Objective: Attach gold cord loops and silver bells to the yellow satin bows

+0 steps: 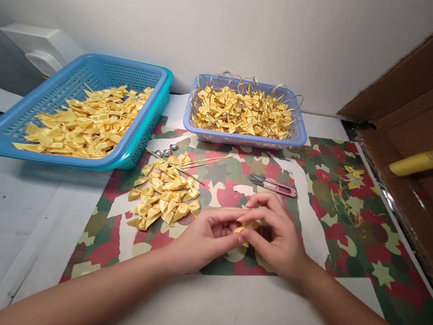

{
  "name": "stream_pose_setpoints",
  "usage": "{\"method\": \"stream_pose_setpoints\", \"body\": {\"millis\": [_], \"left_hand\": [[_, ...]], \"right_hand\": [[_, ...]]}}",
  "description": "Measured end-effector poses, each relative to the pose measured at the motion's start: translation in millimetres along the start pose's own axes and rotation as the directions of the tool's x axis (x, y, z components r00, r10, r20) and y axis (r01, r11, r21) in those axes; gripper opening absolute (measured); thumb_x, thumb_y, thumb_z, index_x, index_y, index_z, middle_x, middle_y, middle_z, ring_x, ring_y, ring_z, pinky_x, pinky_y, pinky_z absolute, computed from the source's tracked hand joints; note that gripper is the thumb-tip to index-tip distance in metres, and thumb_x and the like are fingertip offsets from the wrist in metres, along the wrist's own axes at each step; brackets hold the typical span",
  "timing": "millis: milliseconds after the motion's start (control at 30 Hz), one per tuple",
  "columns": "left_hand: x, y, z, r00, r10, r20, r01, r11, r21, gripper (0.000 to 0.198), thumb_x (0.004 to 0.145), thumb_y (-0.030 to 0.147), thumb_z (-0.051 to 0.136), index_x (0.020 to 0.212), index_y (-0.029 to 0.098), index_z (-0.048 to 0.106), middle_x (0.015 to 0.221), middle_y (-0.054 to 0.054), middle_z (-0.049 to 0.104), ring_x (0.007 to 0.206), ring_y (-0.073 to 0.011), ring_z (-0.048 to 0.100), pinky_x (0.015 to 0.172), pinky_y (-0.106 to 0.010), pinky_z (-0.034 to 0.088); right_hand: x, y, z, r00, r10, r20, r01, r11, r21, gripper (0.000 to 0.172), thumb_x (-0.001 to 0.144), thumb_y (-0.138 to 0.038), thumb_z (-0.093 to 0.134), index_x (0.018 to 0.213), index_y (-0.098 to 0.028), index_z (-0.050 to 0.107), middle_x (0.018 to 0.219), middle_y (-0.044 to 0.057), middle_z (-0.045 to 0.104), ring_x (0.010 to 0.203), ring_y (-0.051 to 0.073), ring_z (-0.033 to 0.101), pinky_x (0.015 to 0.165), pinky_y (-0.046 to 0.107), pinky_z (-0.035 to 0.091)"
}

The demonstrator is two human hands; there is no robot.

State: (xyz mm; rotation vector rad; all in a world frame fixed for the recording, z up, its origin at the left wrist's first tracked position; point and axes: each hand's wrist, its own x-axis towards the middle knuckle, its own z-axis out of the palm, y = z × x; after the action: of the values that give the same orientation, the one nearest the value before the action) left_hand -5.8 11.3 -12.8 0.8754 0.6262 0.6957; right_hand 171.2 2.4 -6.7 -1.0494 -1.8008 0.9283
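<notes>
Both hands meet over the patterned sheet, closed around one small yellow ribbon bow (248, 228). My left hand (208, 232) pinches it from the left side, and my right hand (277, 232) grips it from the right with thumb and fingers. Parts of the bow are hidden behind the fingers. Left of my hands lies a pile of yellow satin bows (168, 196). Thin gold ties (204, 162) rest across the pile's top, and a few small silvery bells (167, 152) sit beside it. Beyond my right hand is a pair of pink-handled thread snips (276, 186).
A large blue basket (123, 159) of bows stands at the left. A smaller periwinkle basket (242, 140) at the back holds bows with gold loops. Thread scraps (343, 200) lie on the camouflage-like sheet (358, 252) at right. A cardboard box (422, 107) borders the right side.
</notes>
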Motion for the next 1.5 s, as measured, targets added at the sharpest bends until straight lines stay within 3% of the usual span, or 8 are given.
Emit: {"method": "stream_pose_setpoints", "body": {"millis": [267, 433, 667, 800, 900, 1000, 1233, 1500], "left_hand": [[-1, -4, 0.5, 0.996, 0.026, -0.082, -0.014, 0.990, 0.138, 0.037, 0.083, 0.021, 0.069, 0.119, 0.021, 0.070, 0.126, -0.009, 0.068, 0.106, -0.0225, 0.065, 0.085, -0.029, 0.054], [-2, -8, 0.6, 0.995, 0.070, -0.069, -0.048, 0.960, 0.275, 0.037, 0.085, 0.019, 0.063, 0.122, 0.019, 0.068, 0.131, -0.011, 0.064, 0.112, -0.0241, 0.064, 0.085, -0.030, 0.055], [-6, -6, 4.8, 0.981, 0.196, 0.002, -0.149, 0.736, 0.661, 0.040, 0.084, 0.012, 0.052, 0.121, 0.014, 0.066, 0.121, -0.014, 0.069, 0.093, -0.0224, 0.069, 0.071, -0.032, 0.058], [-10, 8, 5.4, 0.902, 0.425, 0.070, -0.178, 0.220, 0.959, 0.036, 0.082, 0.014, 0.056, 0.116, 0.013, 0.067, 0.136, -0.019, 0.058, 0.111, -0.0312, 0.059, 0.091, -0.049, 0.051], [-11, 28, -3.7, 0.829, 0.552, 0.083, 0.021, -0.180, 0.983, 0.037, 0.082, 0.013, 0.056, 0.118, 0.013, 0.065, 0.149, -0.019, 0.043, 0.118, -0.0358, 0.050, 0.095, -0.054, 0.045], [-11, 51, -22.0, 0.803, 0.594, 0.052, 0.217, -0.373, 0.902, 0.030, 0.085, 0.012, 0.053, 0.110, 0.014, 0.068, 0.131, -0.016, 0.060, 0.112, -0.0344, 0.052, 0.089, -0.049, 0.047], [-10, 78, -55.3, 0.884, 0.415, -0.214, 0.399, -0.433, 0.808, 0.026, 0.089, 0.014, 0.048, 0.100, 0.015, 0.071, 0.106, -0.012, 0.071, 0.092, -0.0297, 0.059, 0.074, -0.040, 0.049], [-3, 86, -54.9, 0.867, 0.420, -0.268, 0.435, -0.374, 0.820, 0.027, 0.093, 0.022, 0.043, 0.098, 0.018, 0.070, 0.107, -0.010, 0.069, 0.099, -0.0252, 0.064, 0.076, -0.031, 0.050]], "right_hand": [[3, -10, -20, 0.974, 0.048, -0.220, 0.013, 0.964, 0.267, 0.013, 0.093, -0.022, 0.060, 0.084, -0.028, 0.068, 0.096, 0.000, 0.074, 0.115, 0.021, 0.060, 0.100, 0.043, 0.046], [4, -36, -68, 0.772, -0.042, -0.635, 0.285, 0.915, 0.286, 0.004, 0.080, -0.027, 0.077, 0.081, -0.026, 0.074, 0.068, -0.005, 0.070, 0.073, 0.014, 0.070, 0.078, 0.030, 0.057], [5, -41, -69, 0.842, 0.016, -0.540, 0.180, 0.934, 0.308, 0.007, 0.078, -0.034, 0.078, 0.079, -0.030, 0.073, 0.057, -0.004, 0.062, 0.056, 0.017, 0.061, 0.061, 0.034, 0.055], [4, -29, -53, 0.915, -0.030, -0.402, 0.190, 0.911, 0.365, 0.003, 0.086, -0.029, 0.070, 0.085, -0.026, 0.071, 0.066, -0.003, 0.070, 0.057, 0.014, 0.064, 0.066, 0.033, 0.057], [1, -19, -40, 0.945, 0.013, -0.326, 0.111, 0.927, 0.359, 0.004, 0.090, -0.027, 0.066, 0.090, -0.026, 0.070, 0.071, -0.002, 0.071, 0.062, 0.013, 0.066, 0.063, 0.030, 0.057], [-1, -9, -30, 0.946, 0.084, -0.315, 0.026, 0.944, 0.330, 0.006, 0.092, -0.027, 0.063, 0.090, -0.026, 0.069, 0.062, -0.003, 0.065, 0.057, 0.011, 0.062, 0.057, 0.025, 0.053], [0, 8, -12, 0.911, 0.327, -0.251, -0.223, 0.903, 0.366, 0.018, 0.096, -0.038, 0.053, 0.090, -0.024, 0.061, 0.055, -0.006, 0.042, 0.050, 0.009, 0.041, 0.049, 0.021, 0.039], [0, 7, -1, 0.920, 0.349, -0.177, -0.264, 0.888, 0.376, 0.018, 0.092, -0.038, 0.057, 0.099, -0.022, 0.062, 0.068, -0.002, 0.058, 0.058, 0.011, 0.053, 0.055, 0.023, 0.048]]}}
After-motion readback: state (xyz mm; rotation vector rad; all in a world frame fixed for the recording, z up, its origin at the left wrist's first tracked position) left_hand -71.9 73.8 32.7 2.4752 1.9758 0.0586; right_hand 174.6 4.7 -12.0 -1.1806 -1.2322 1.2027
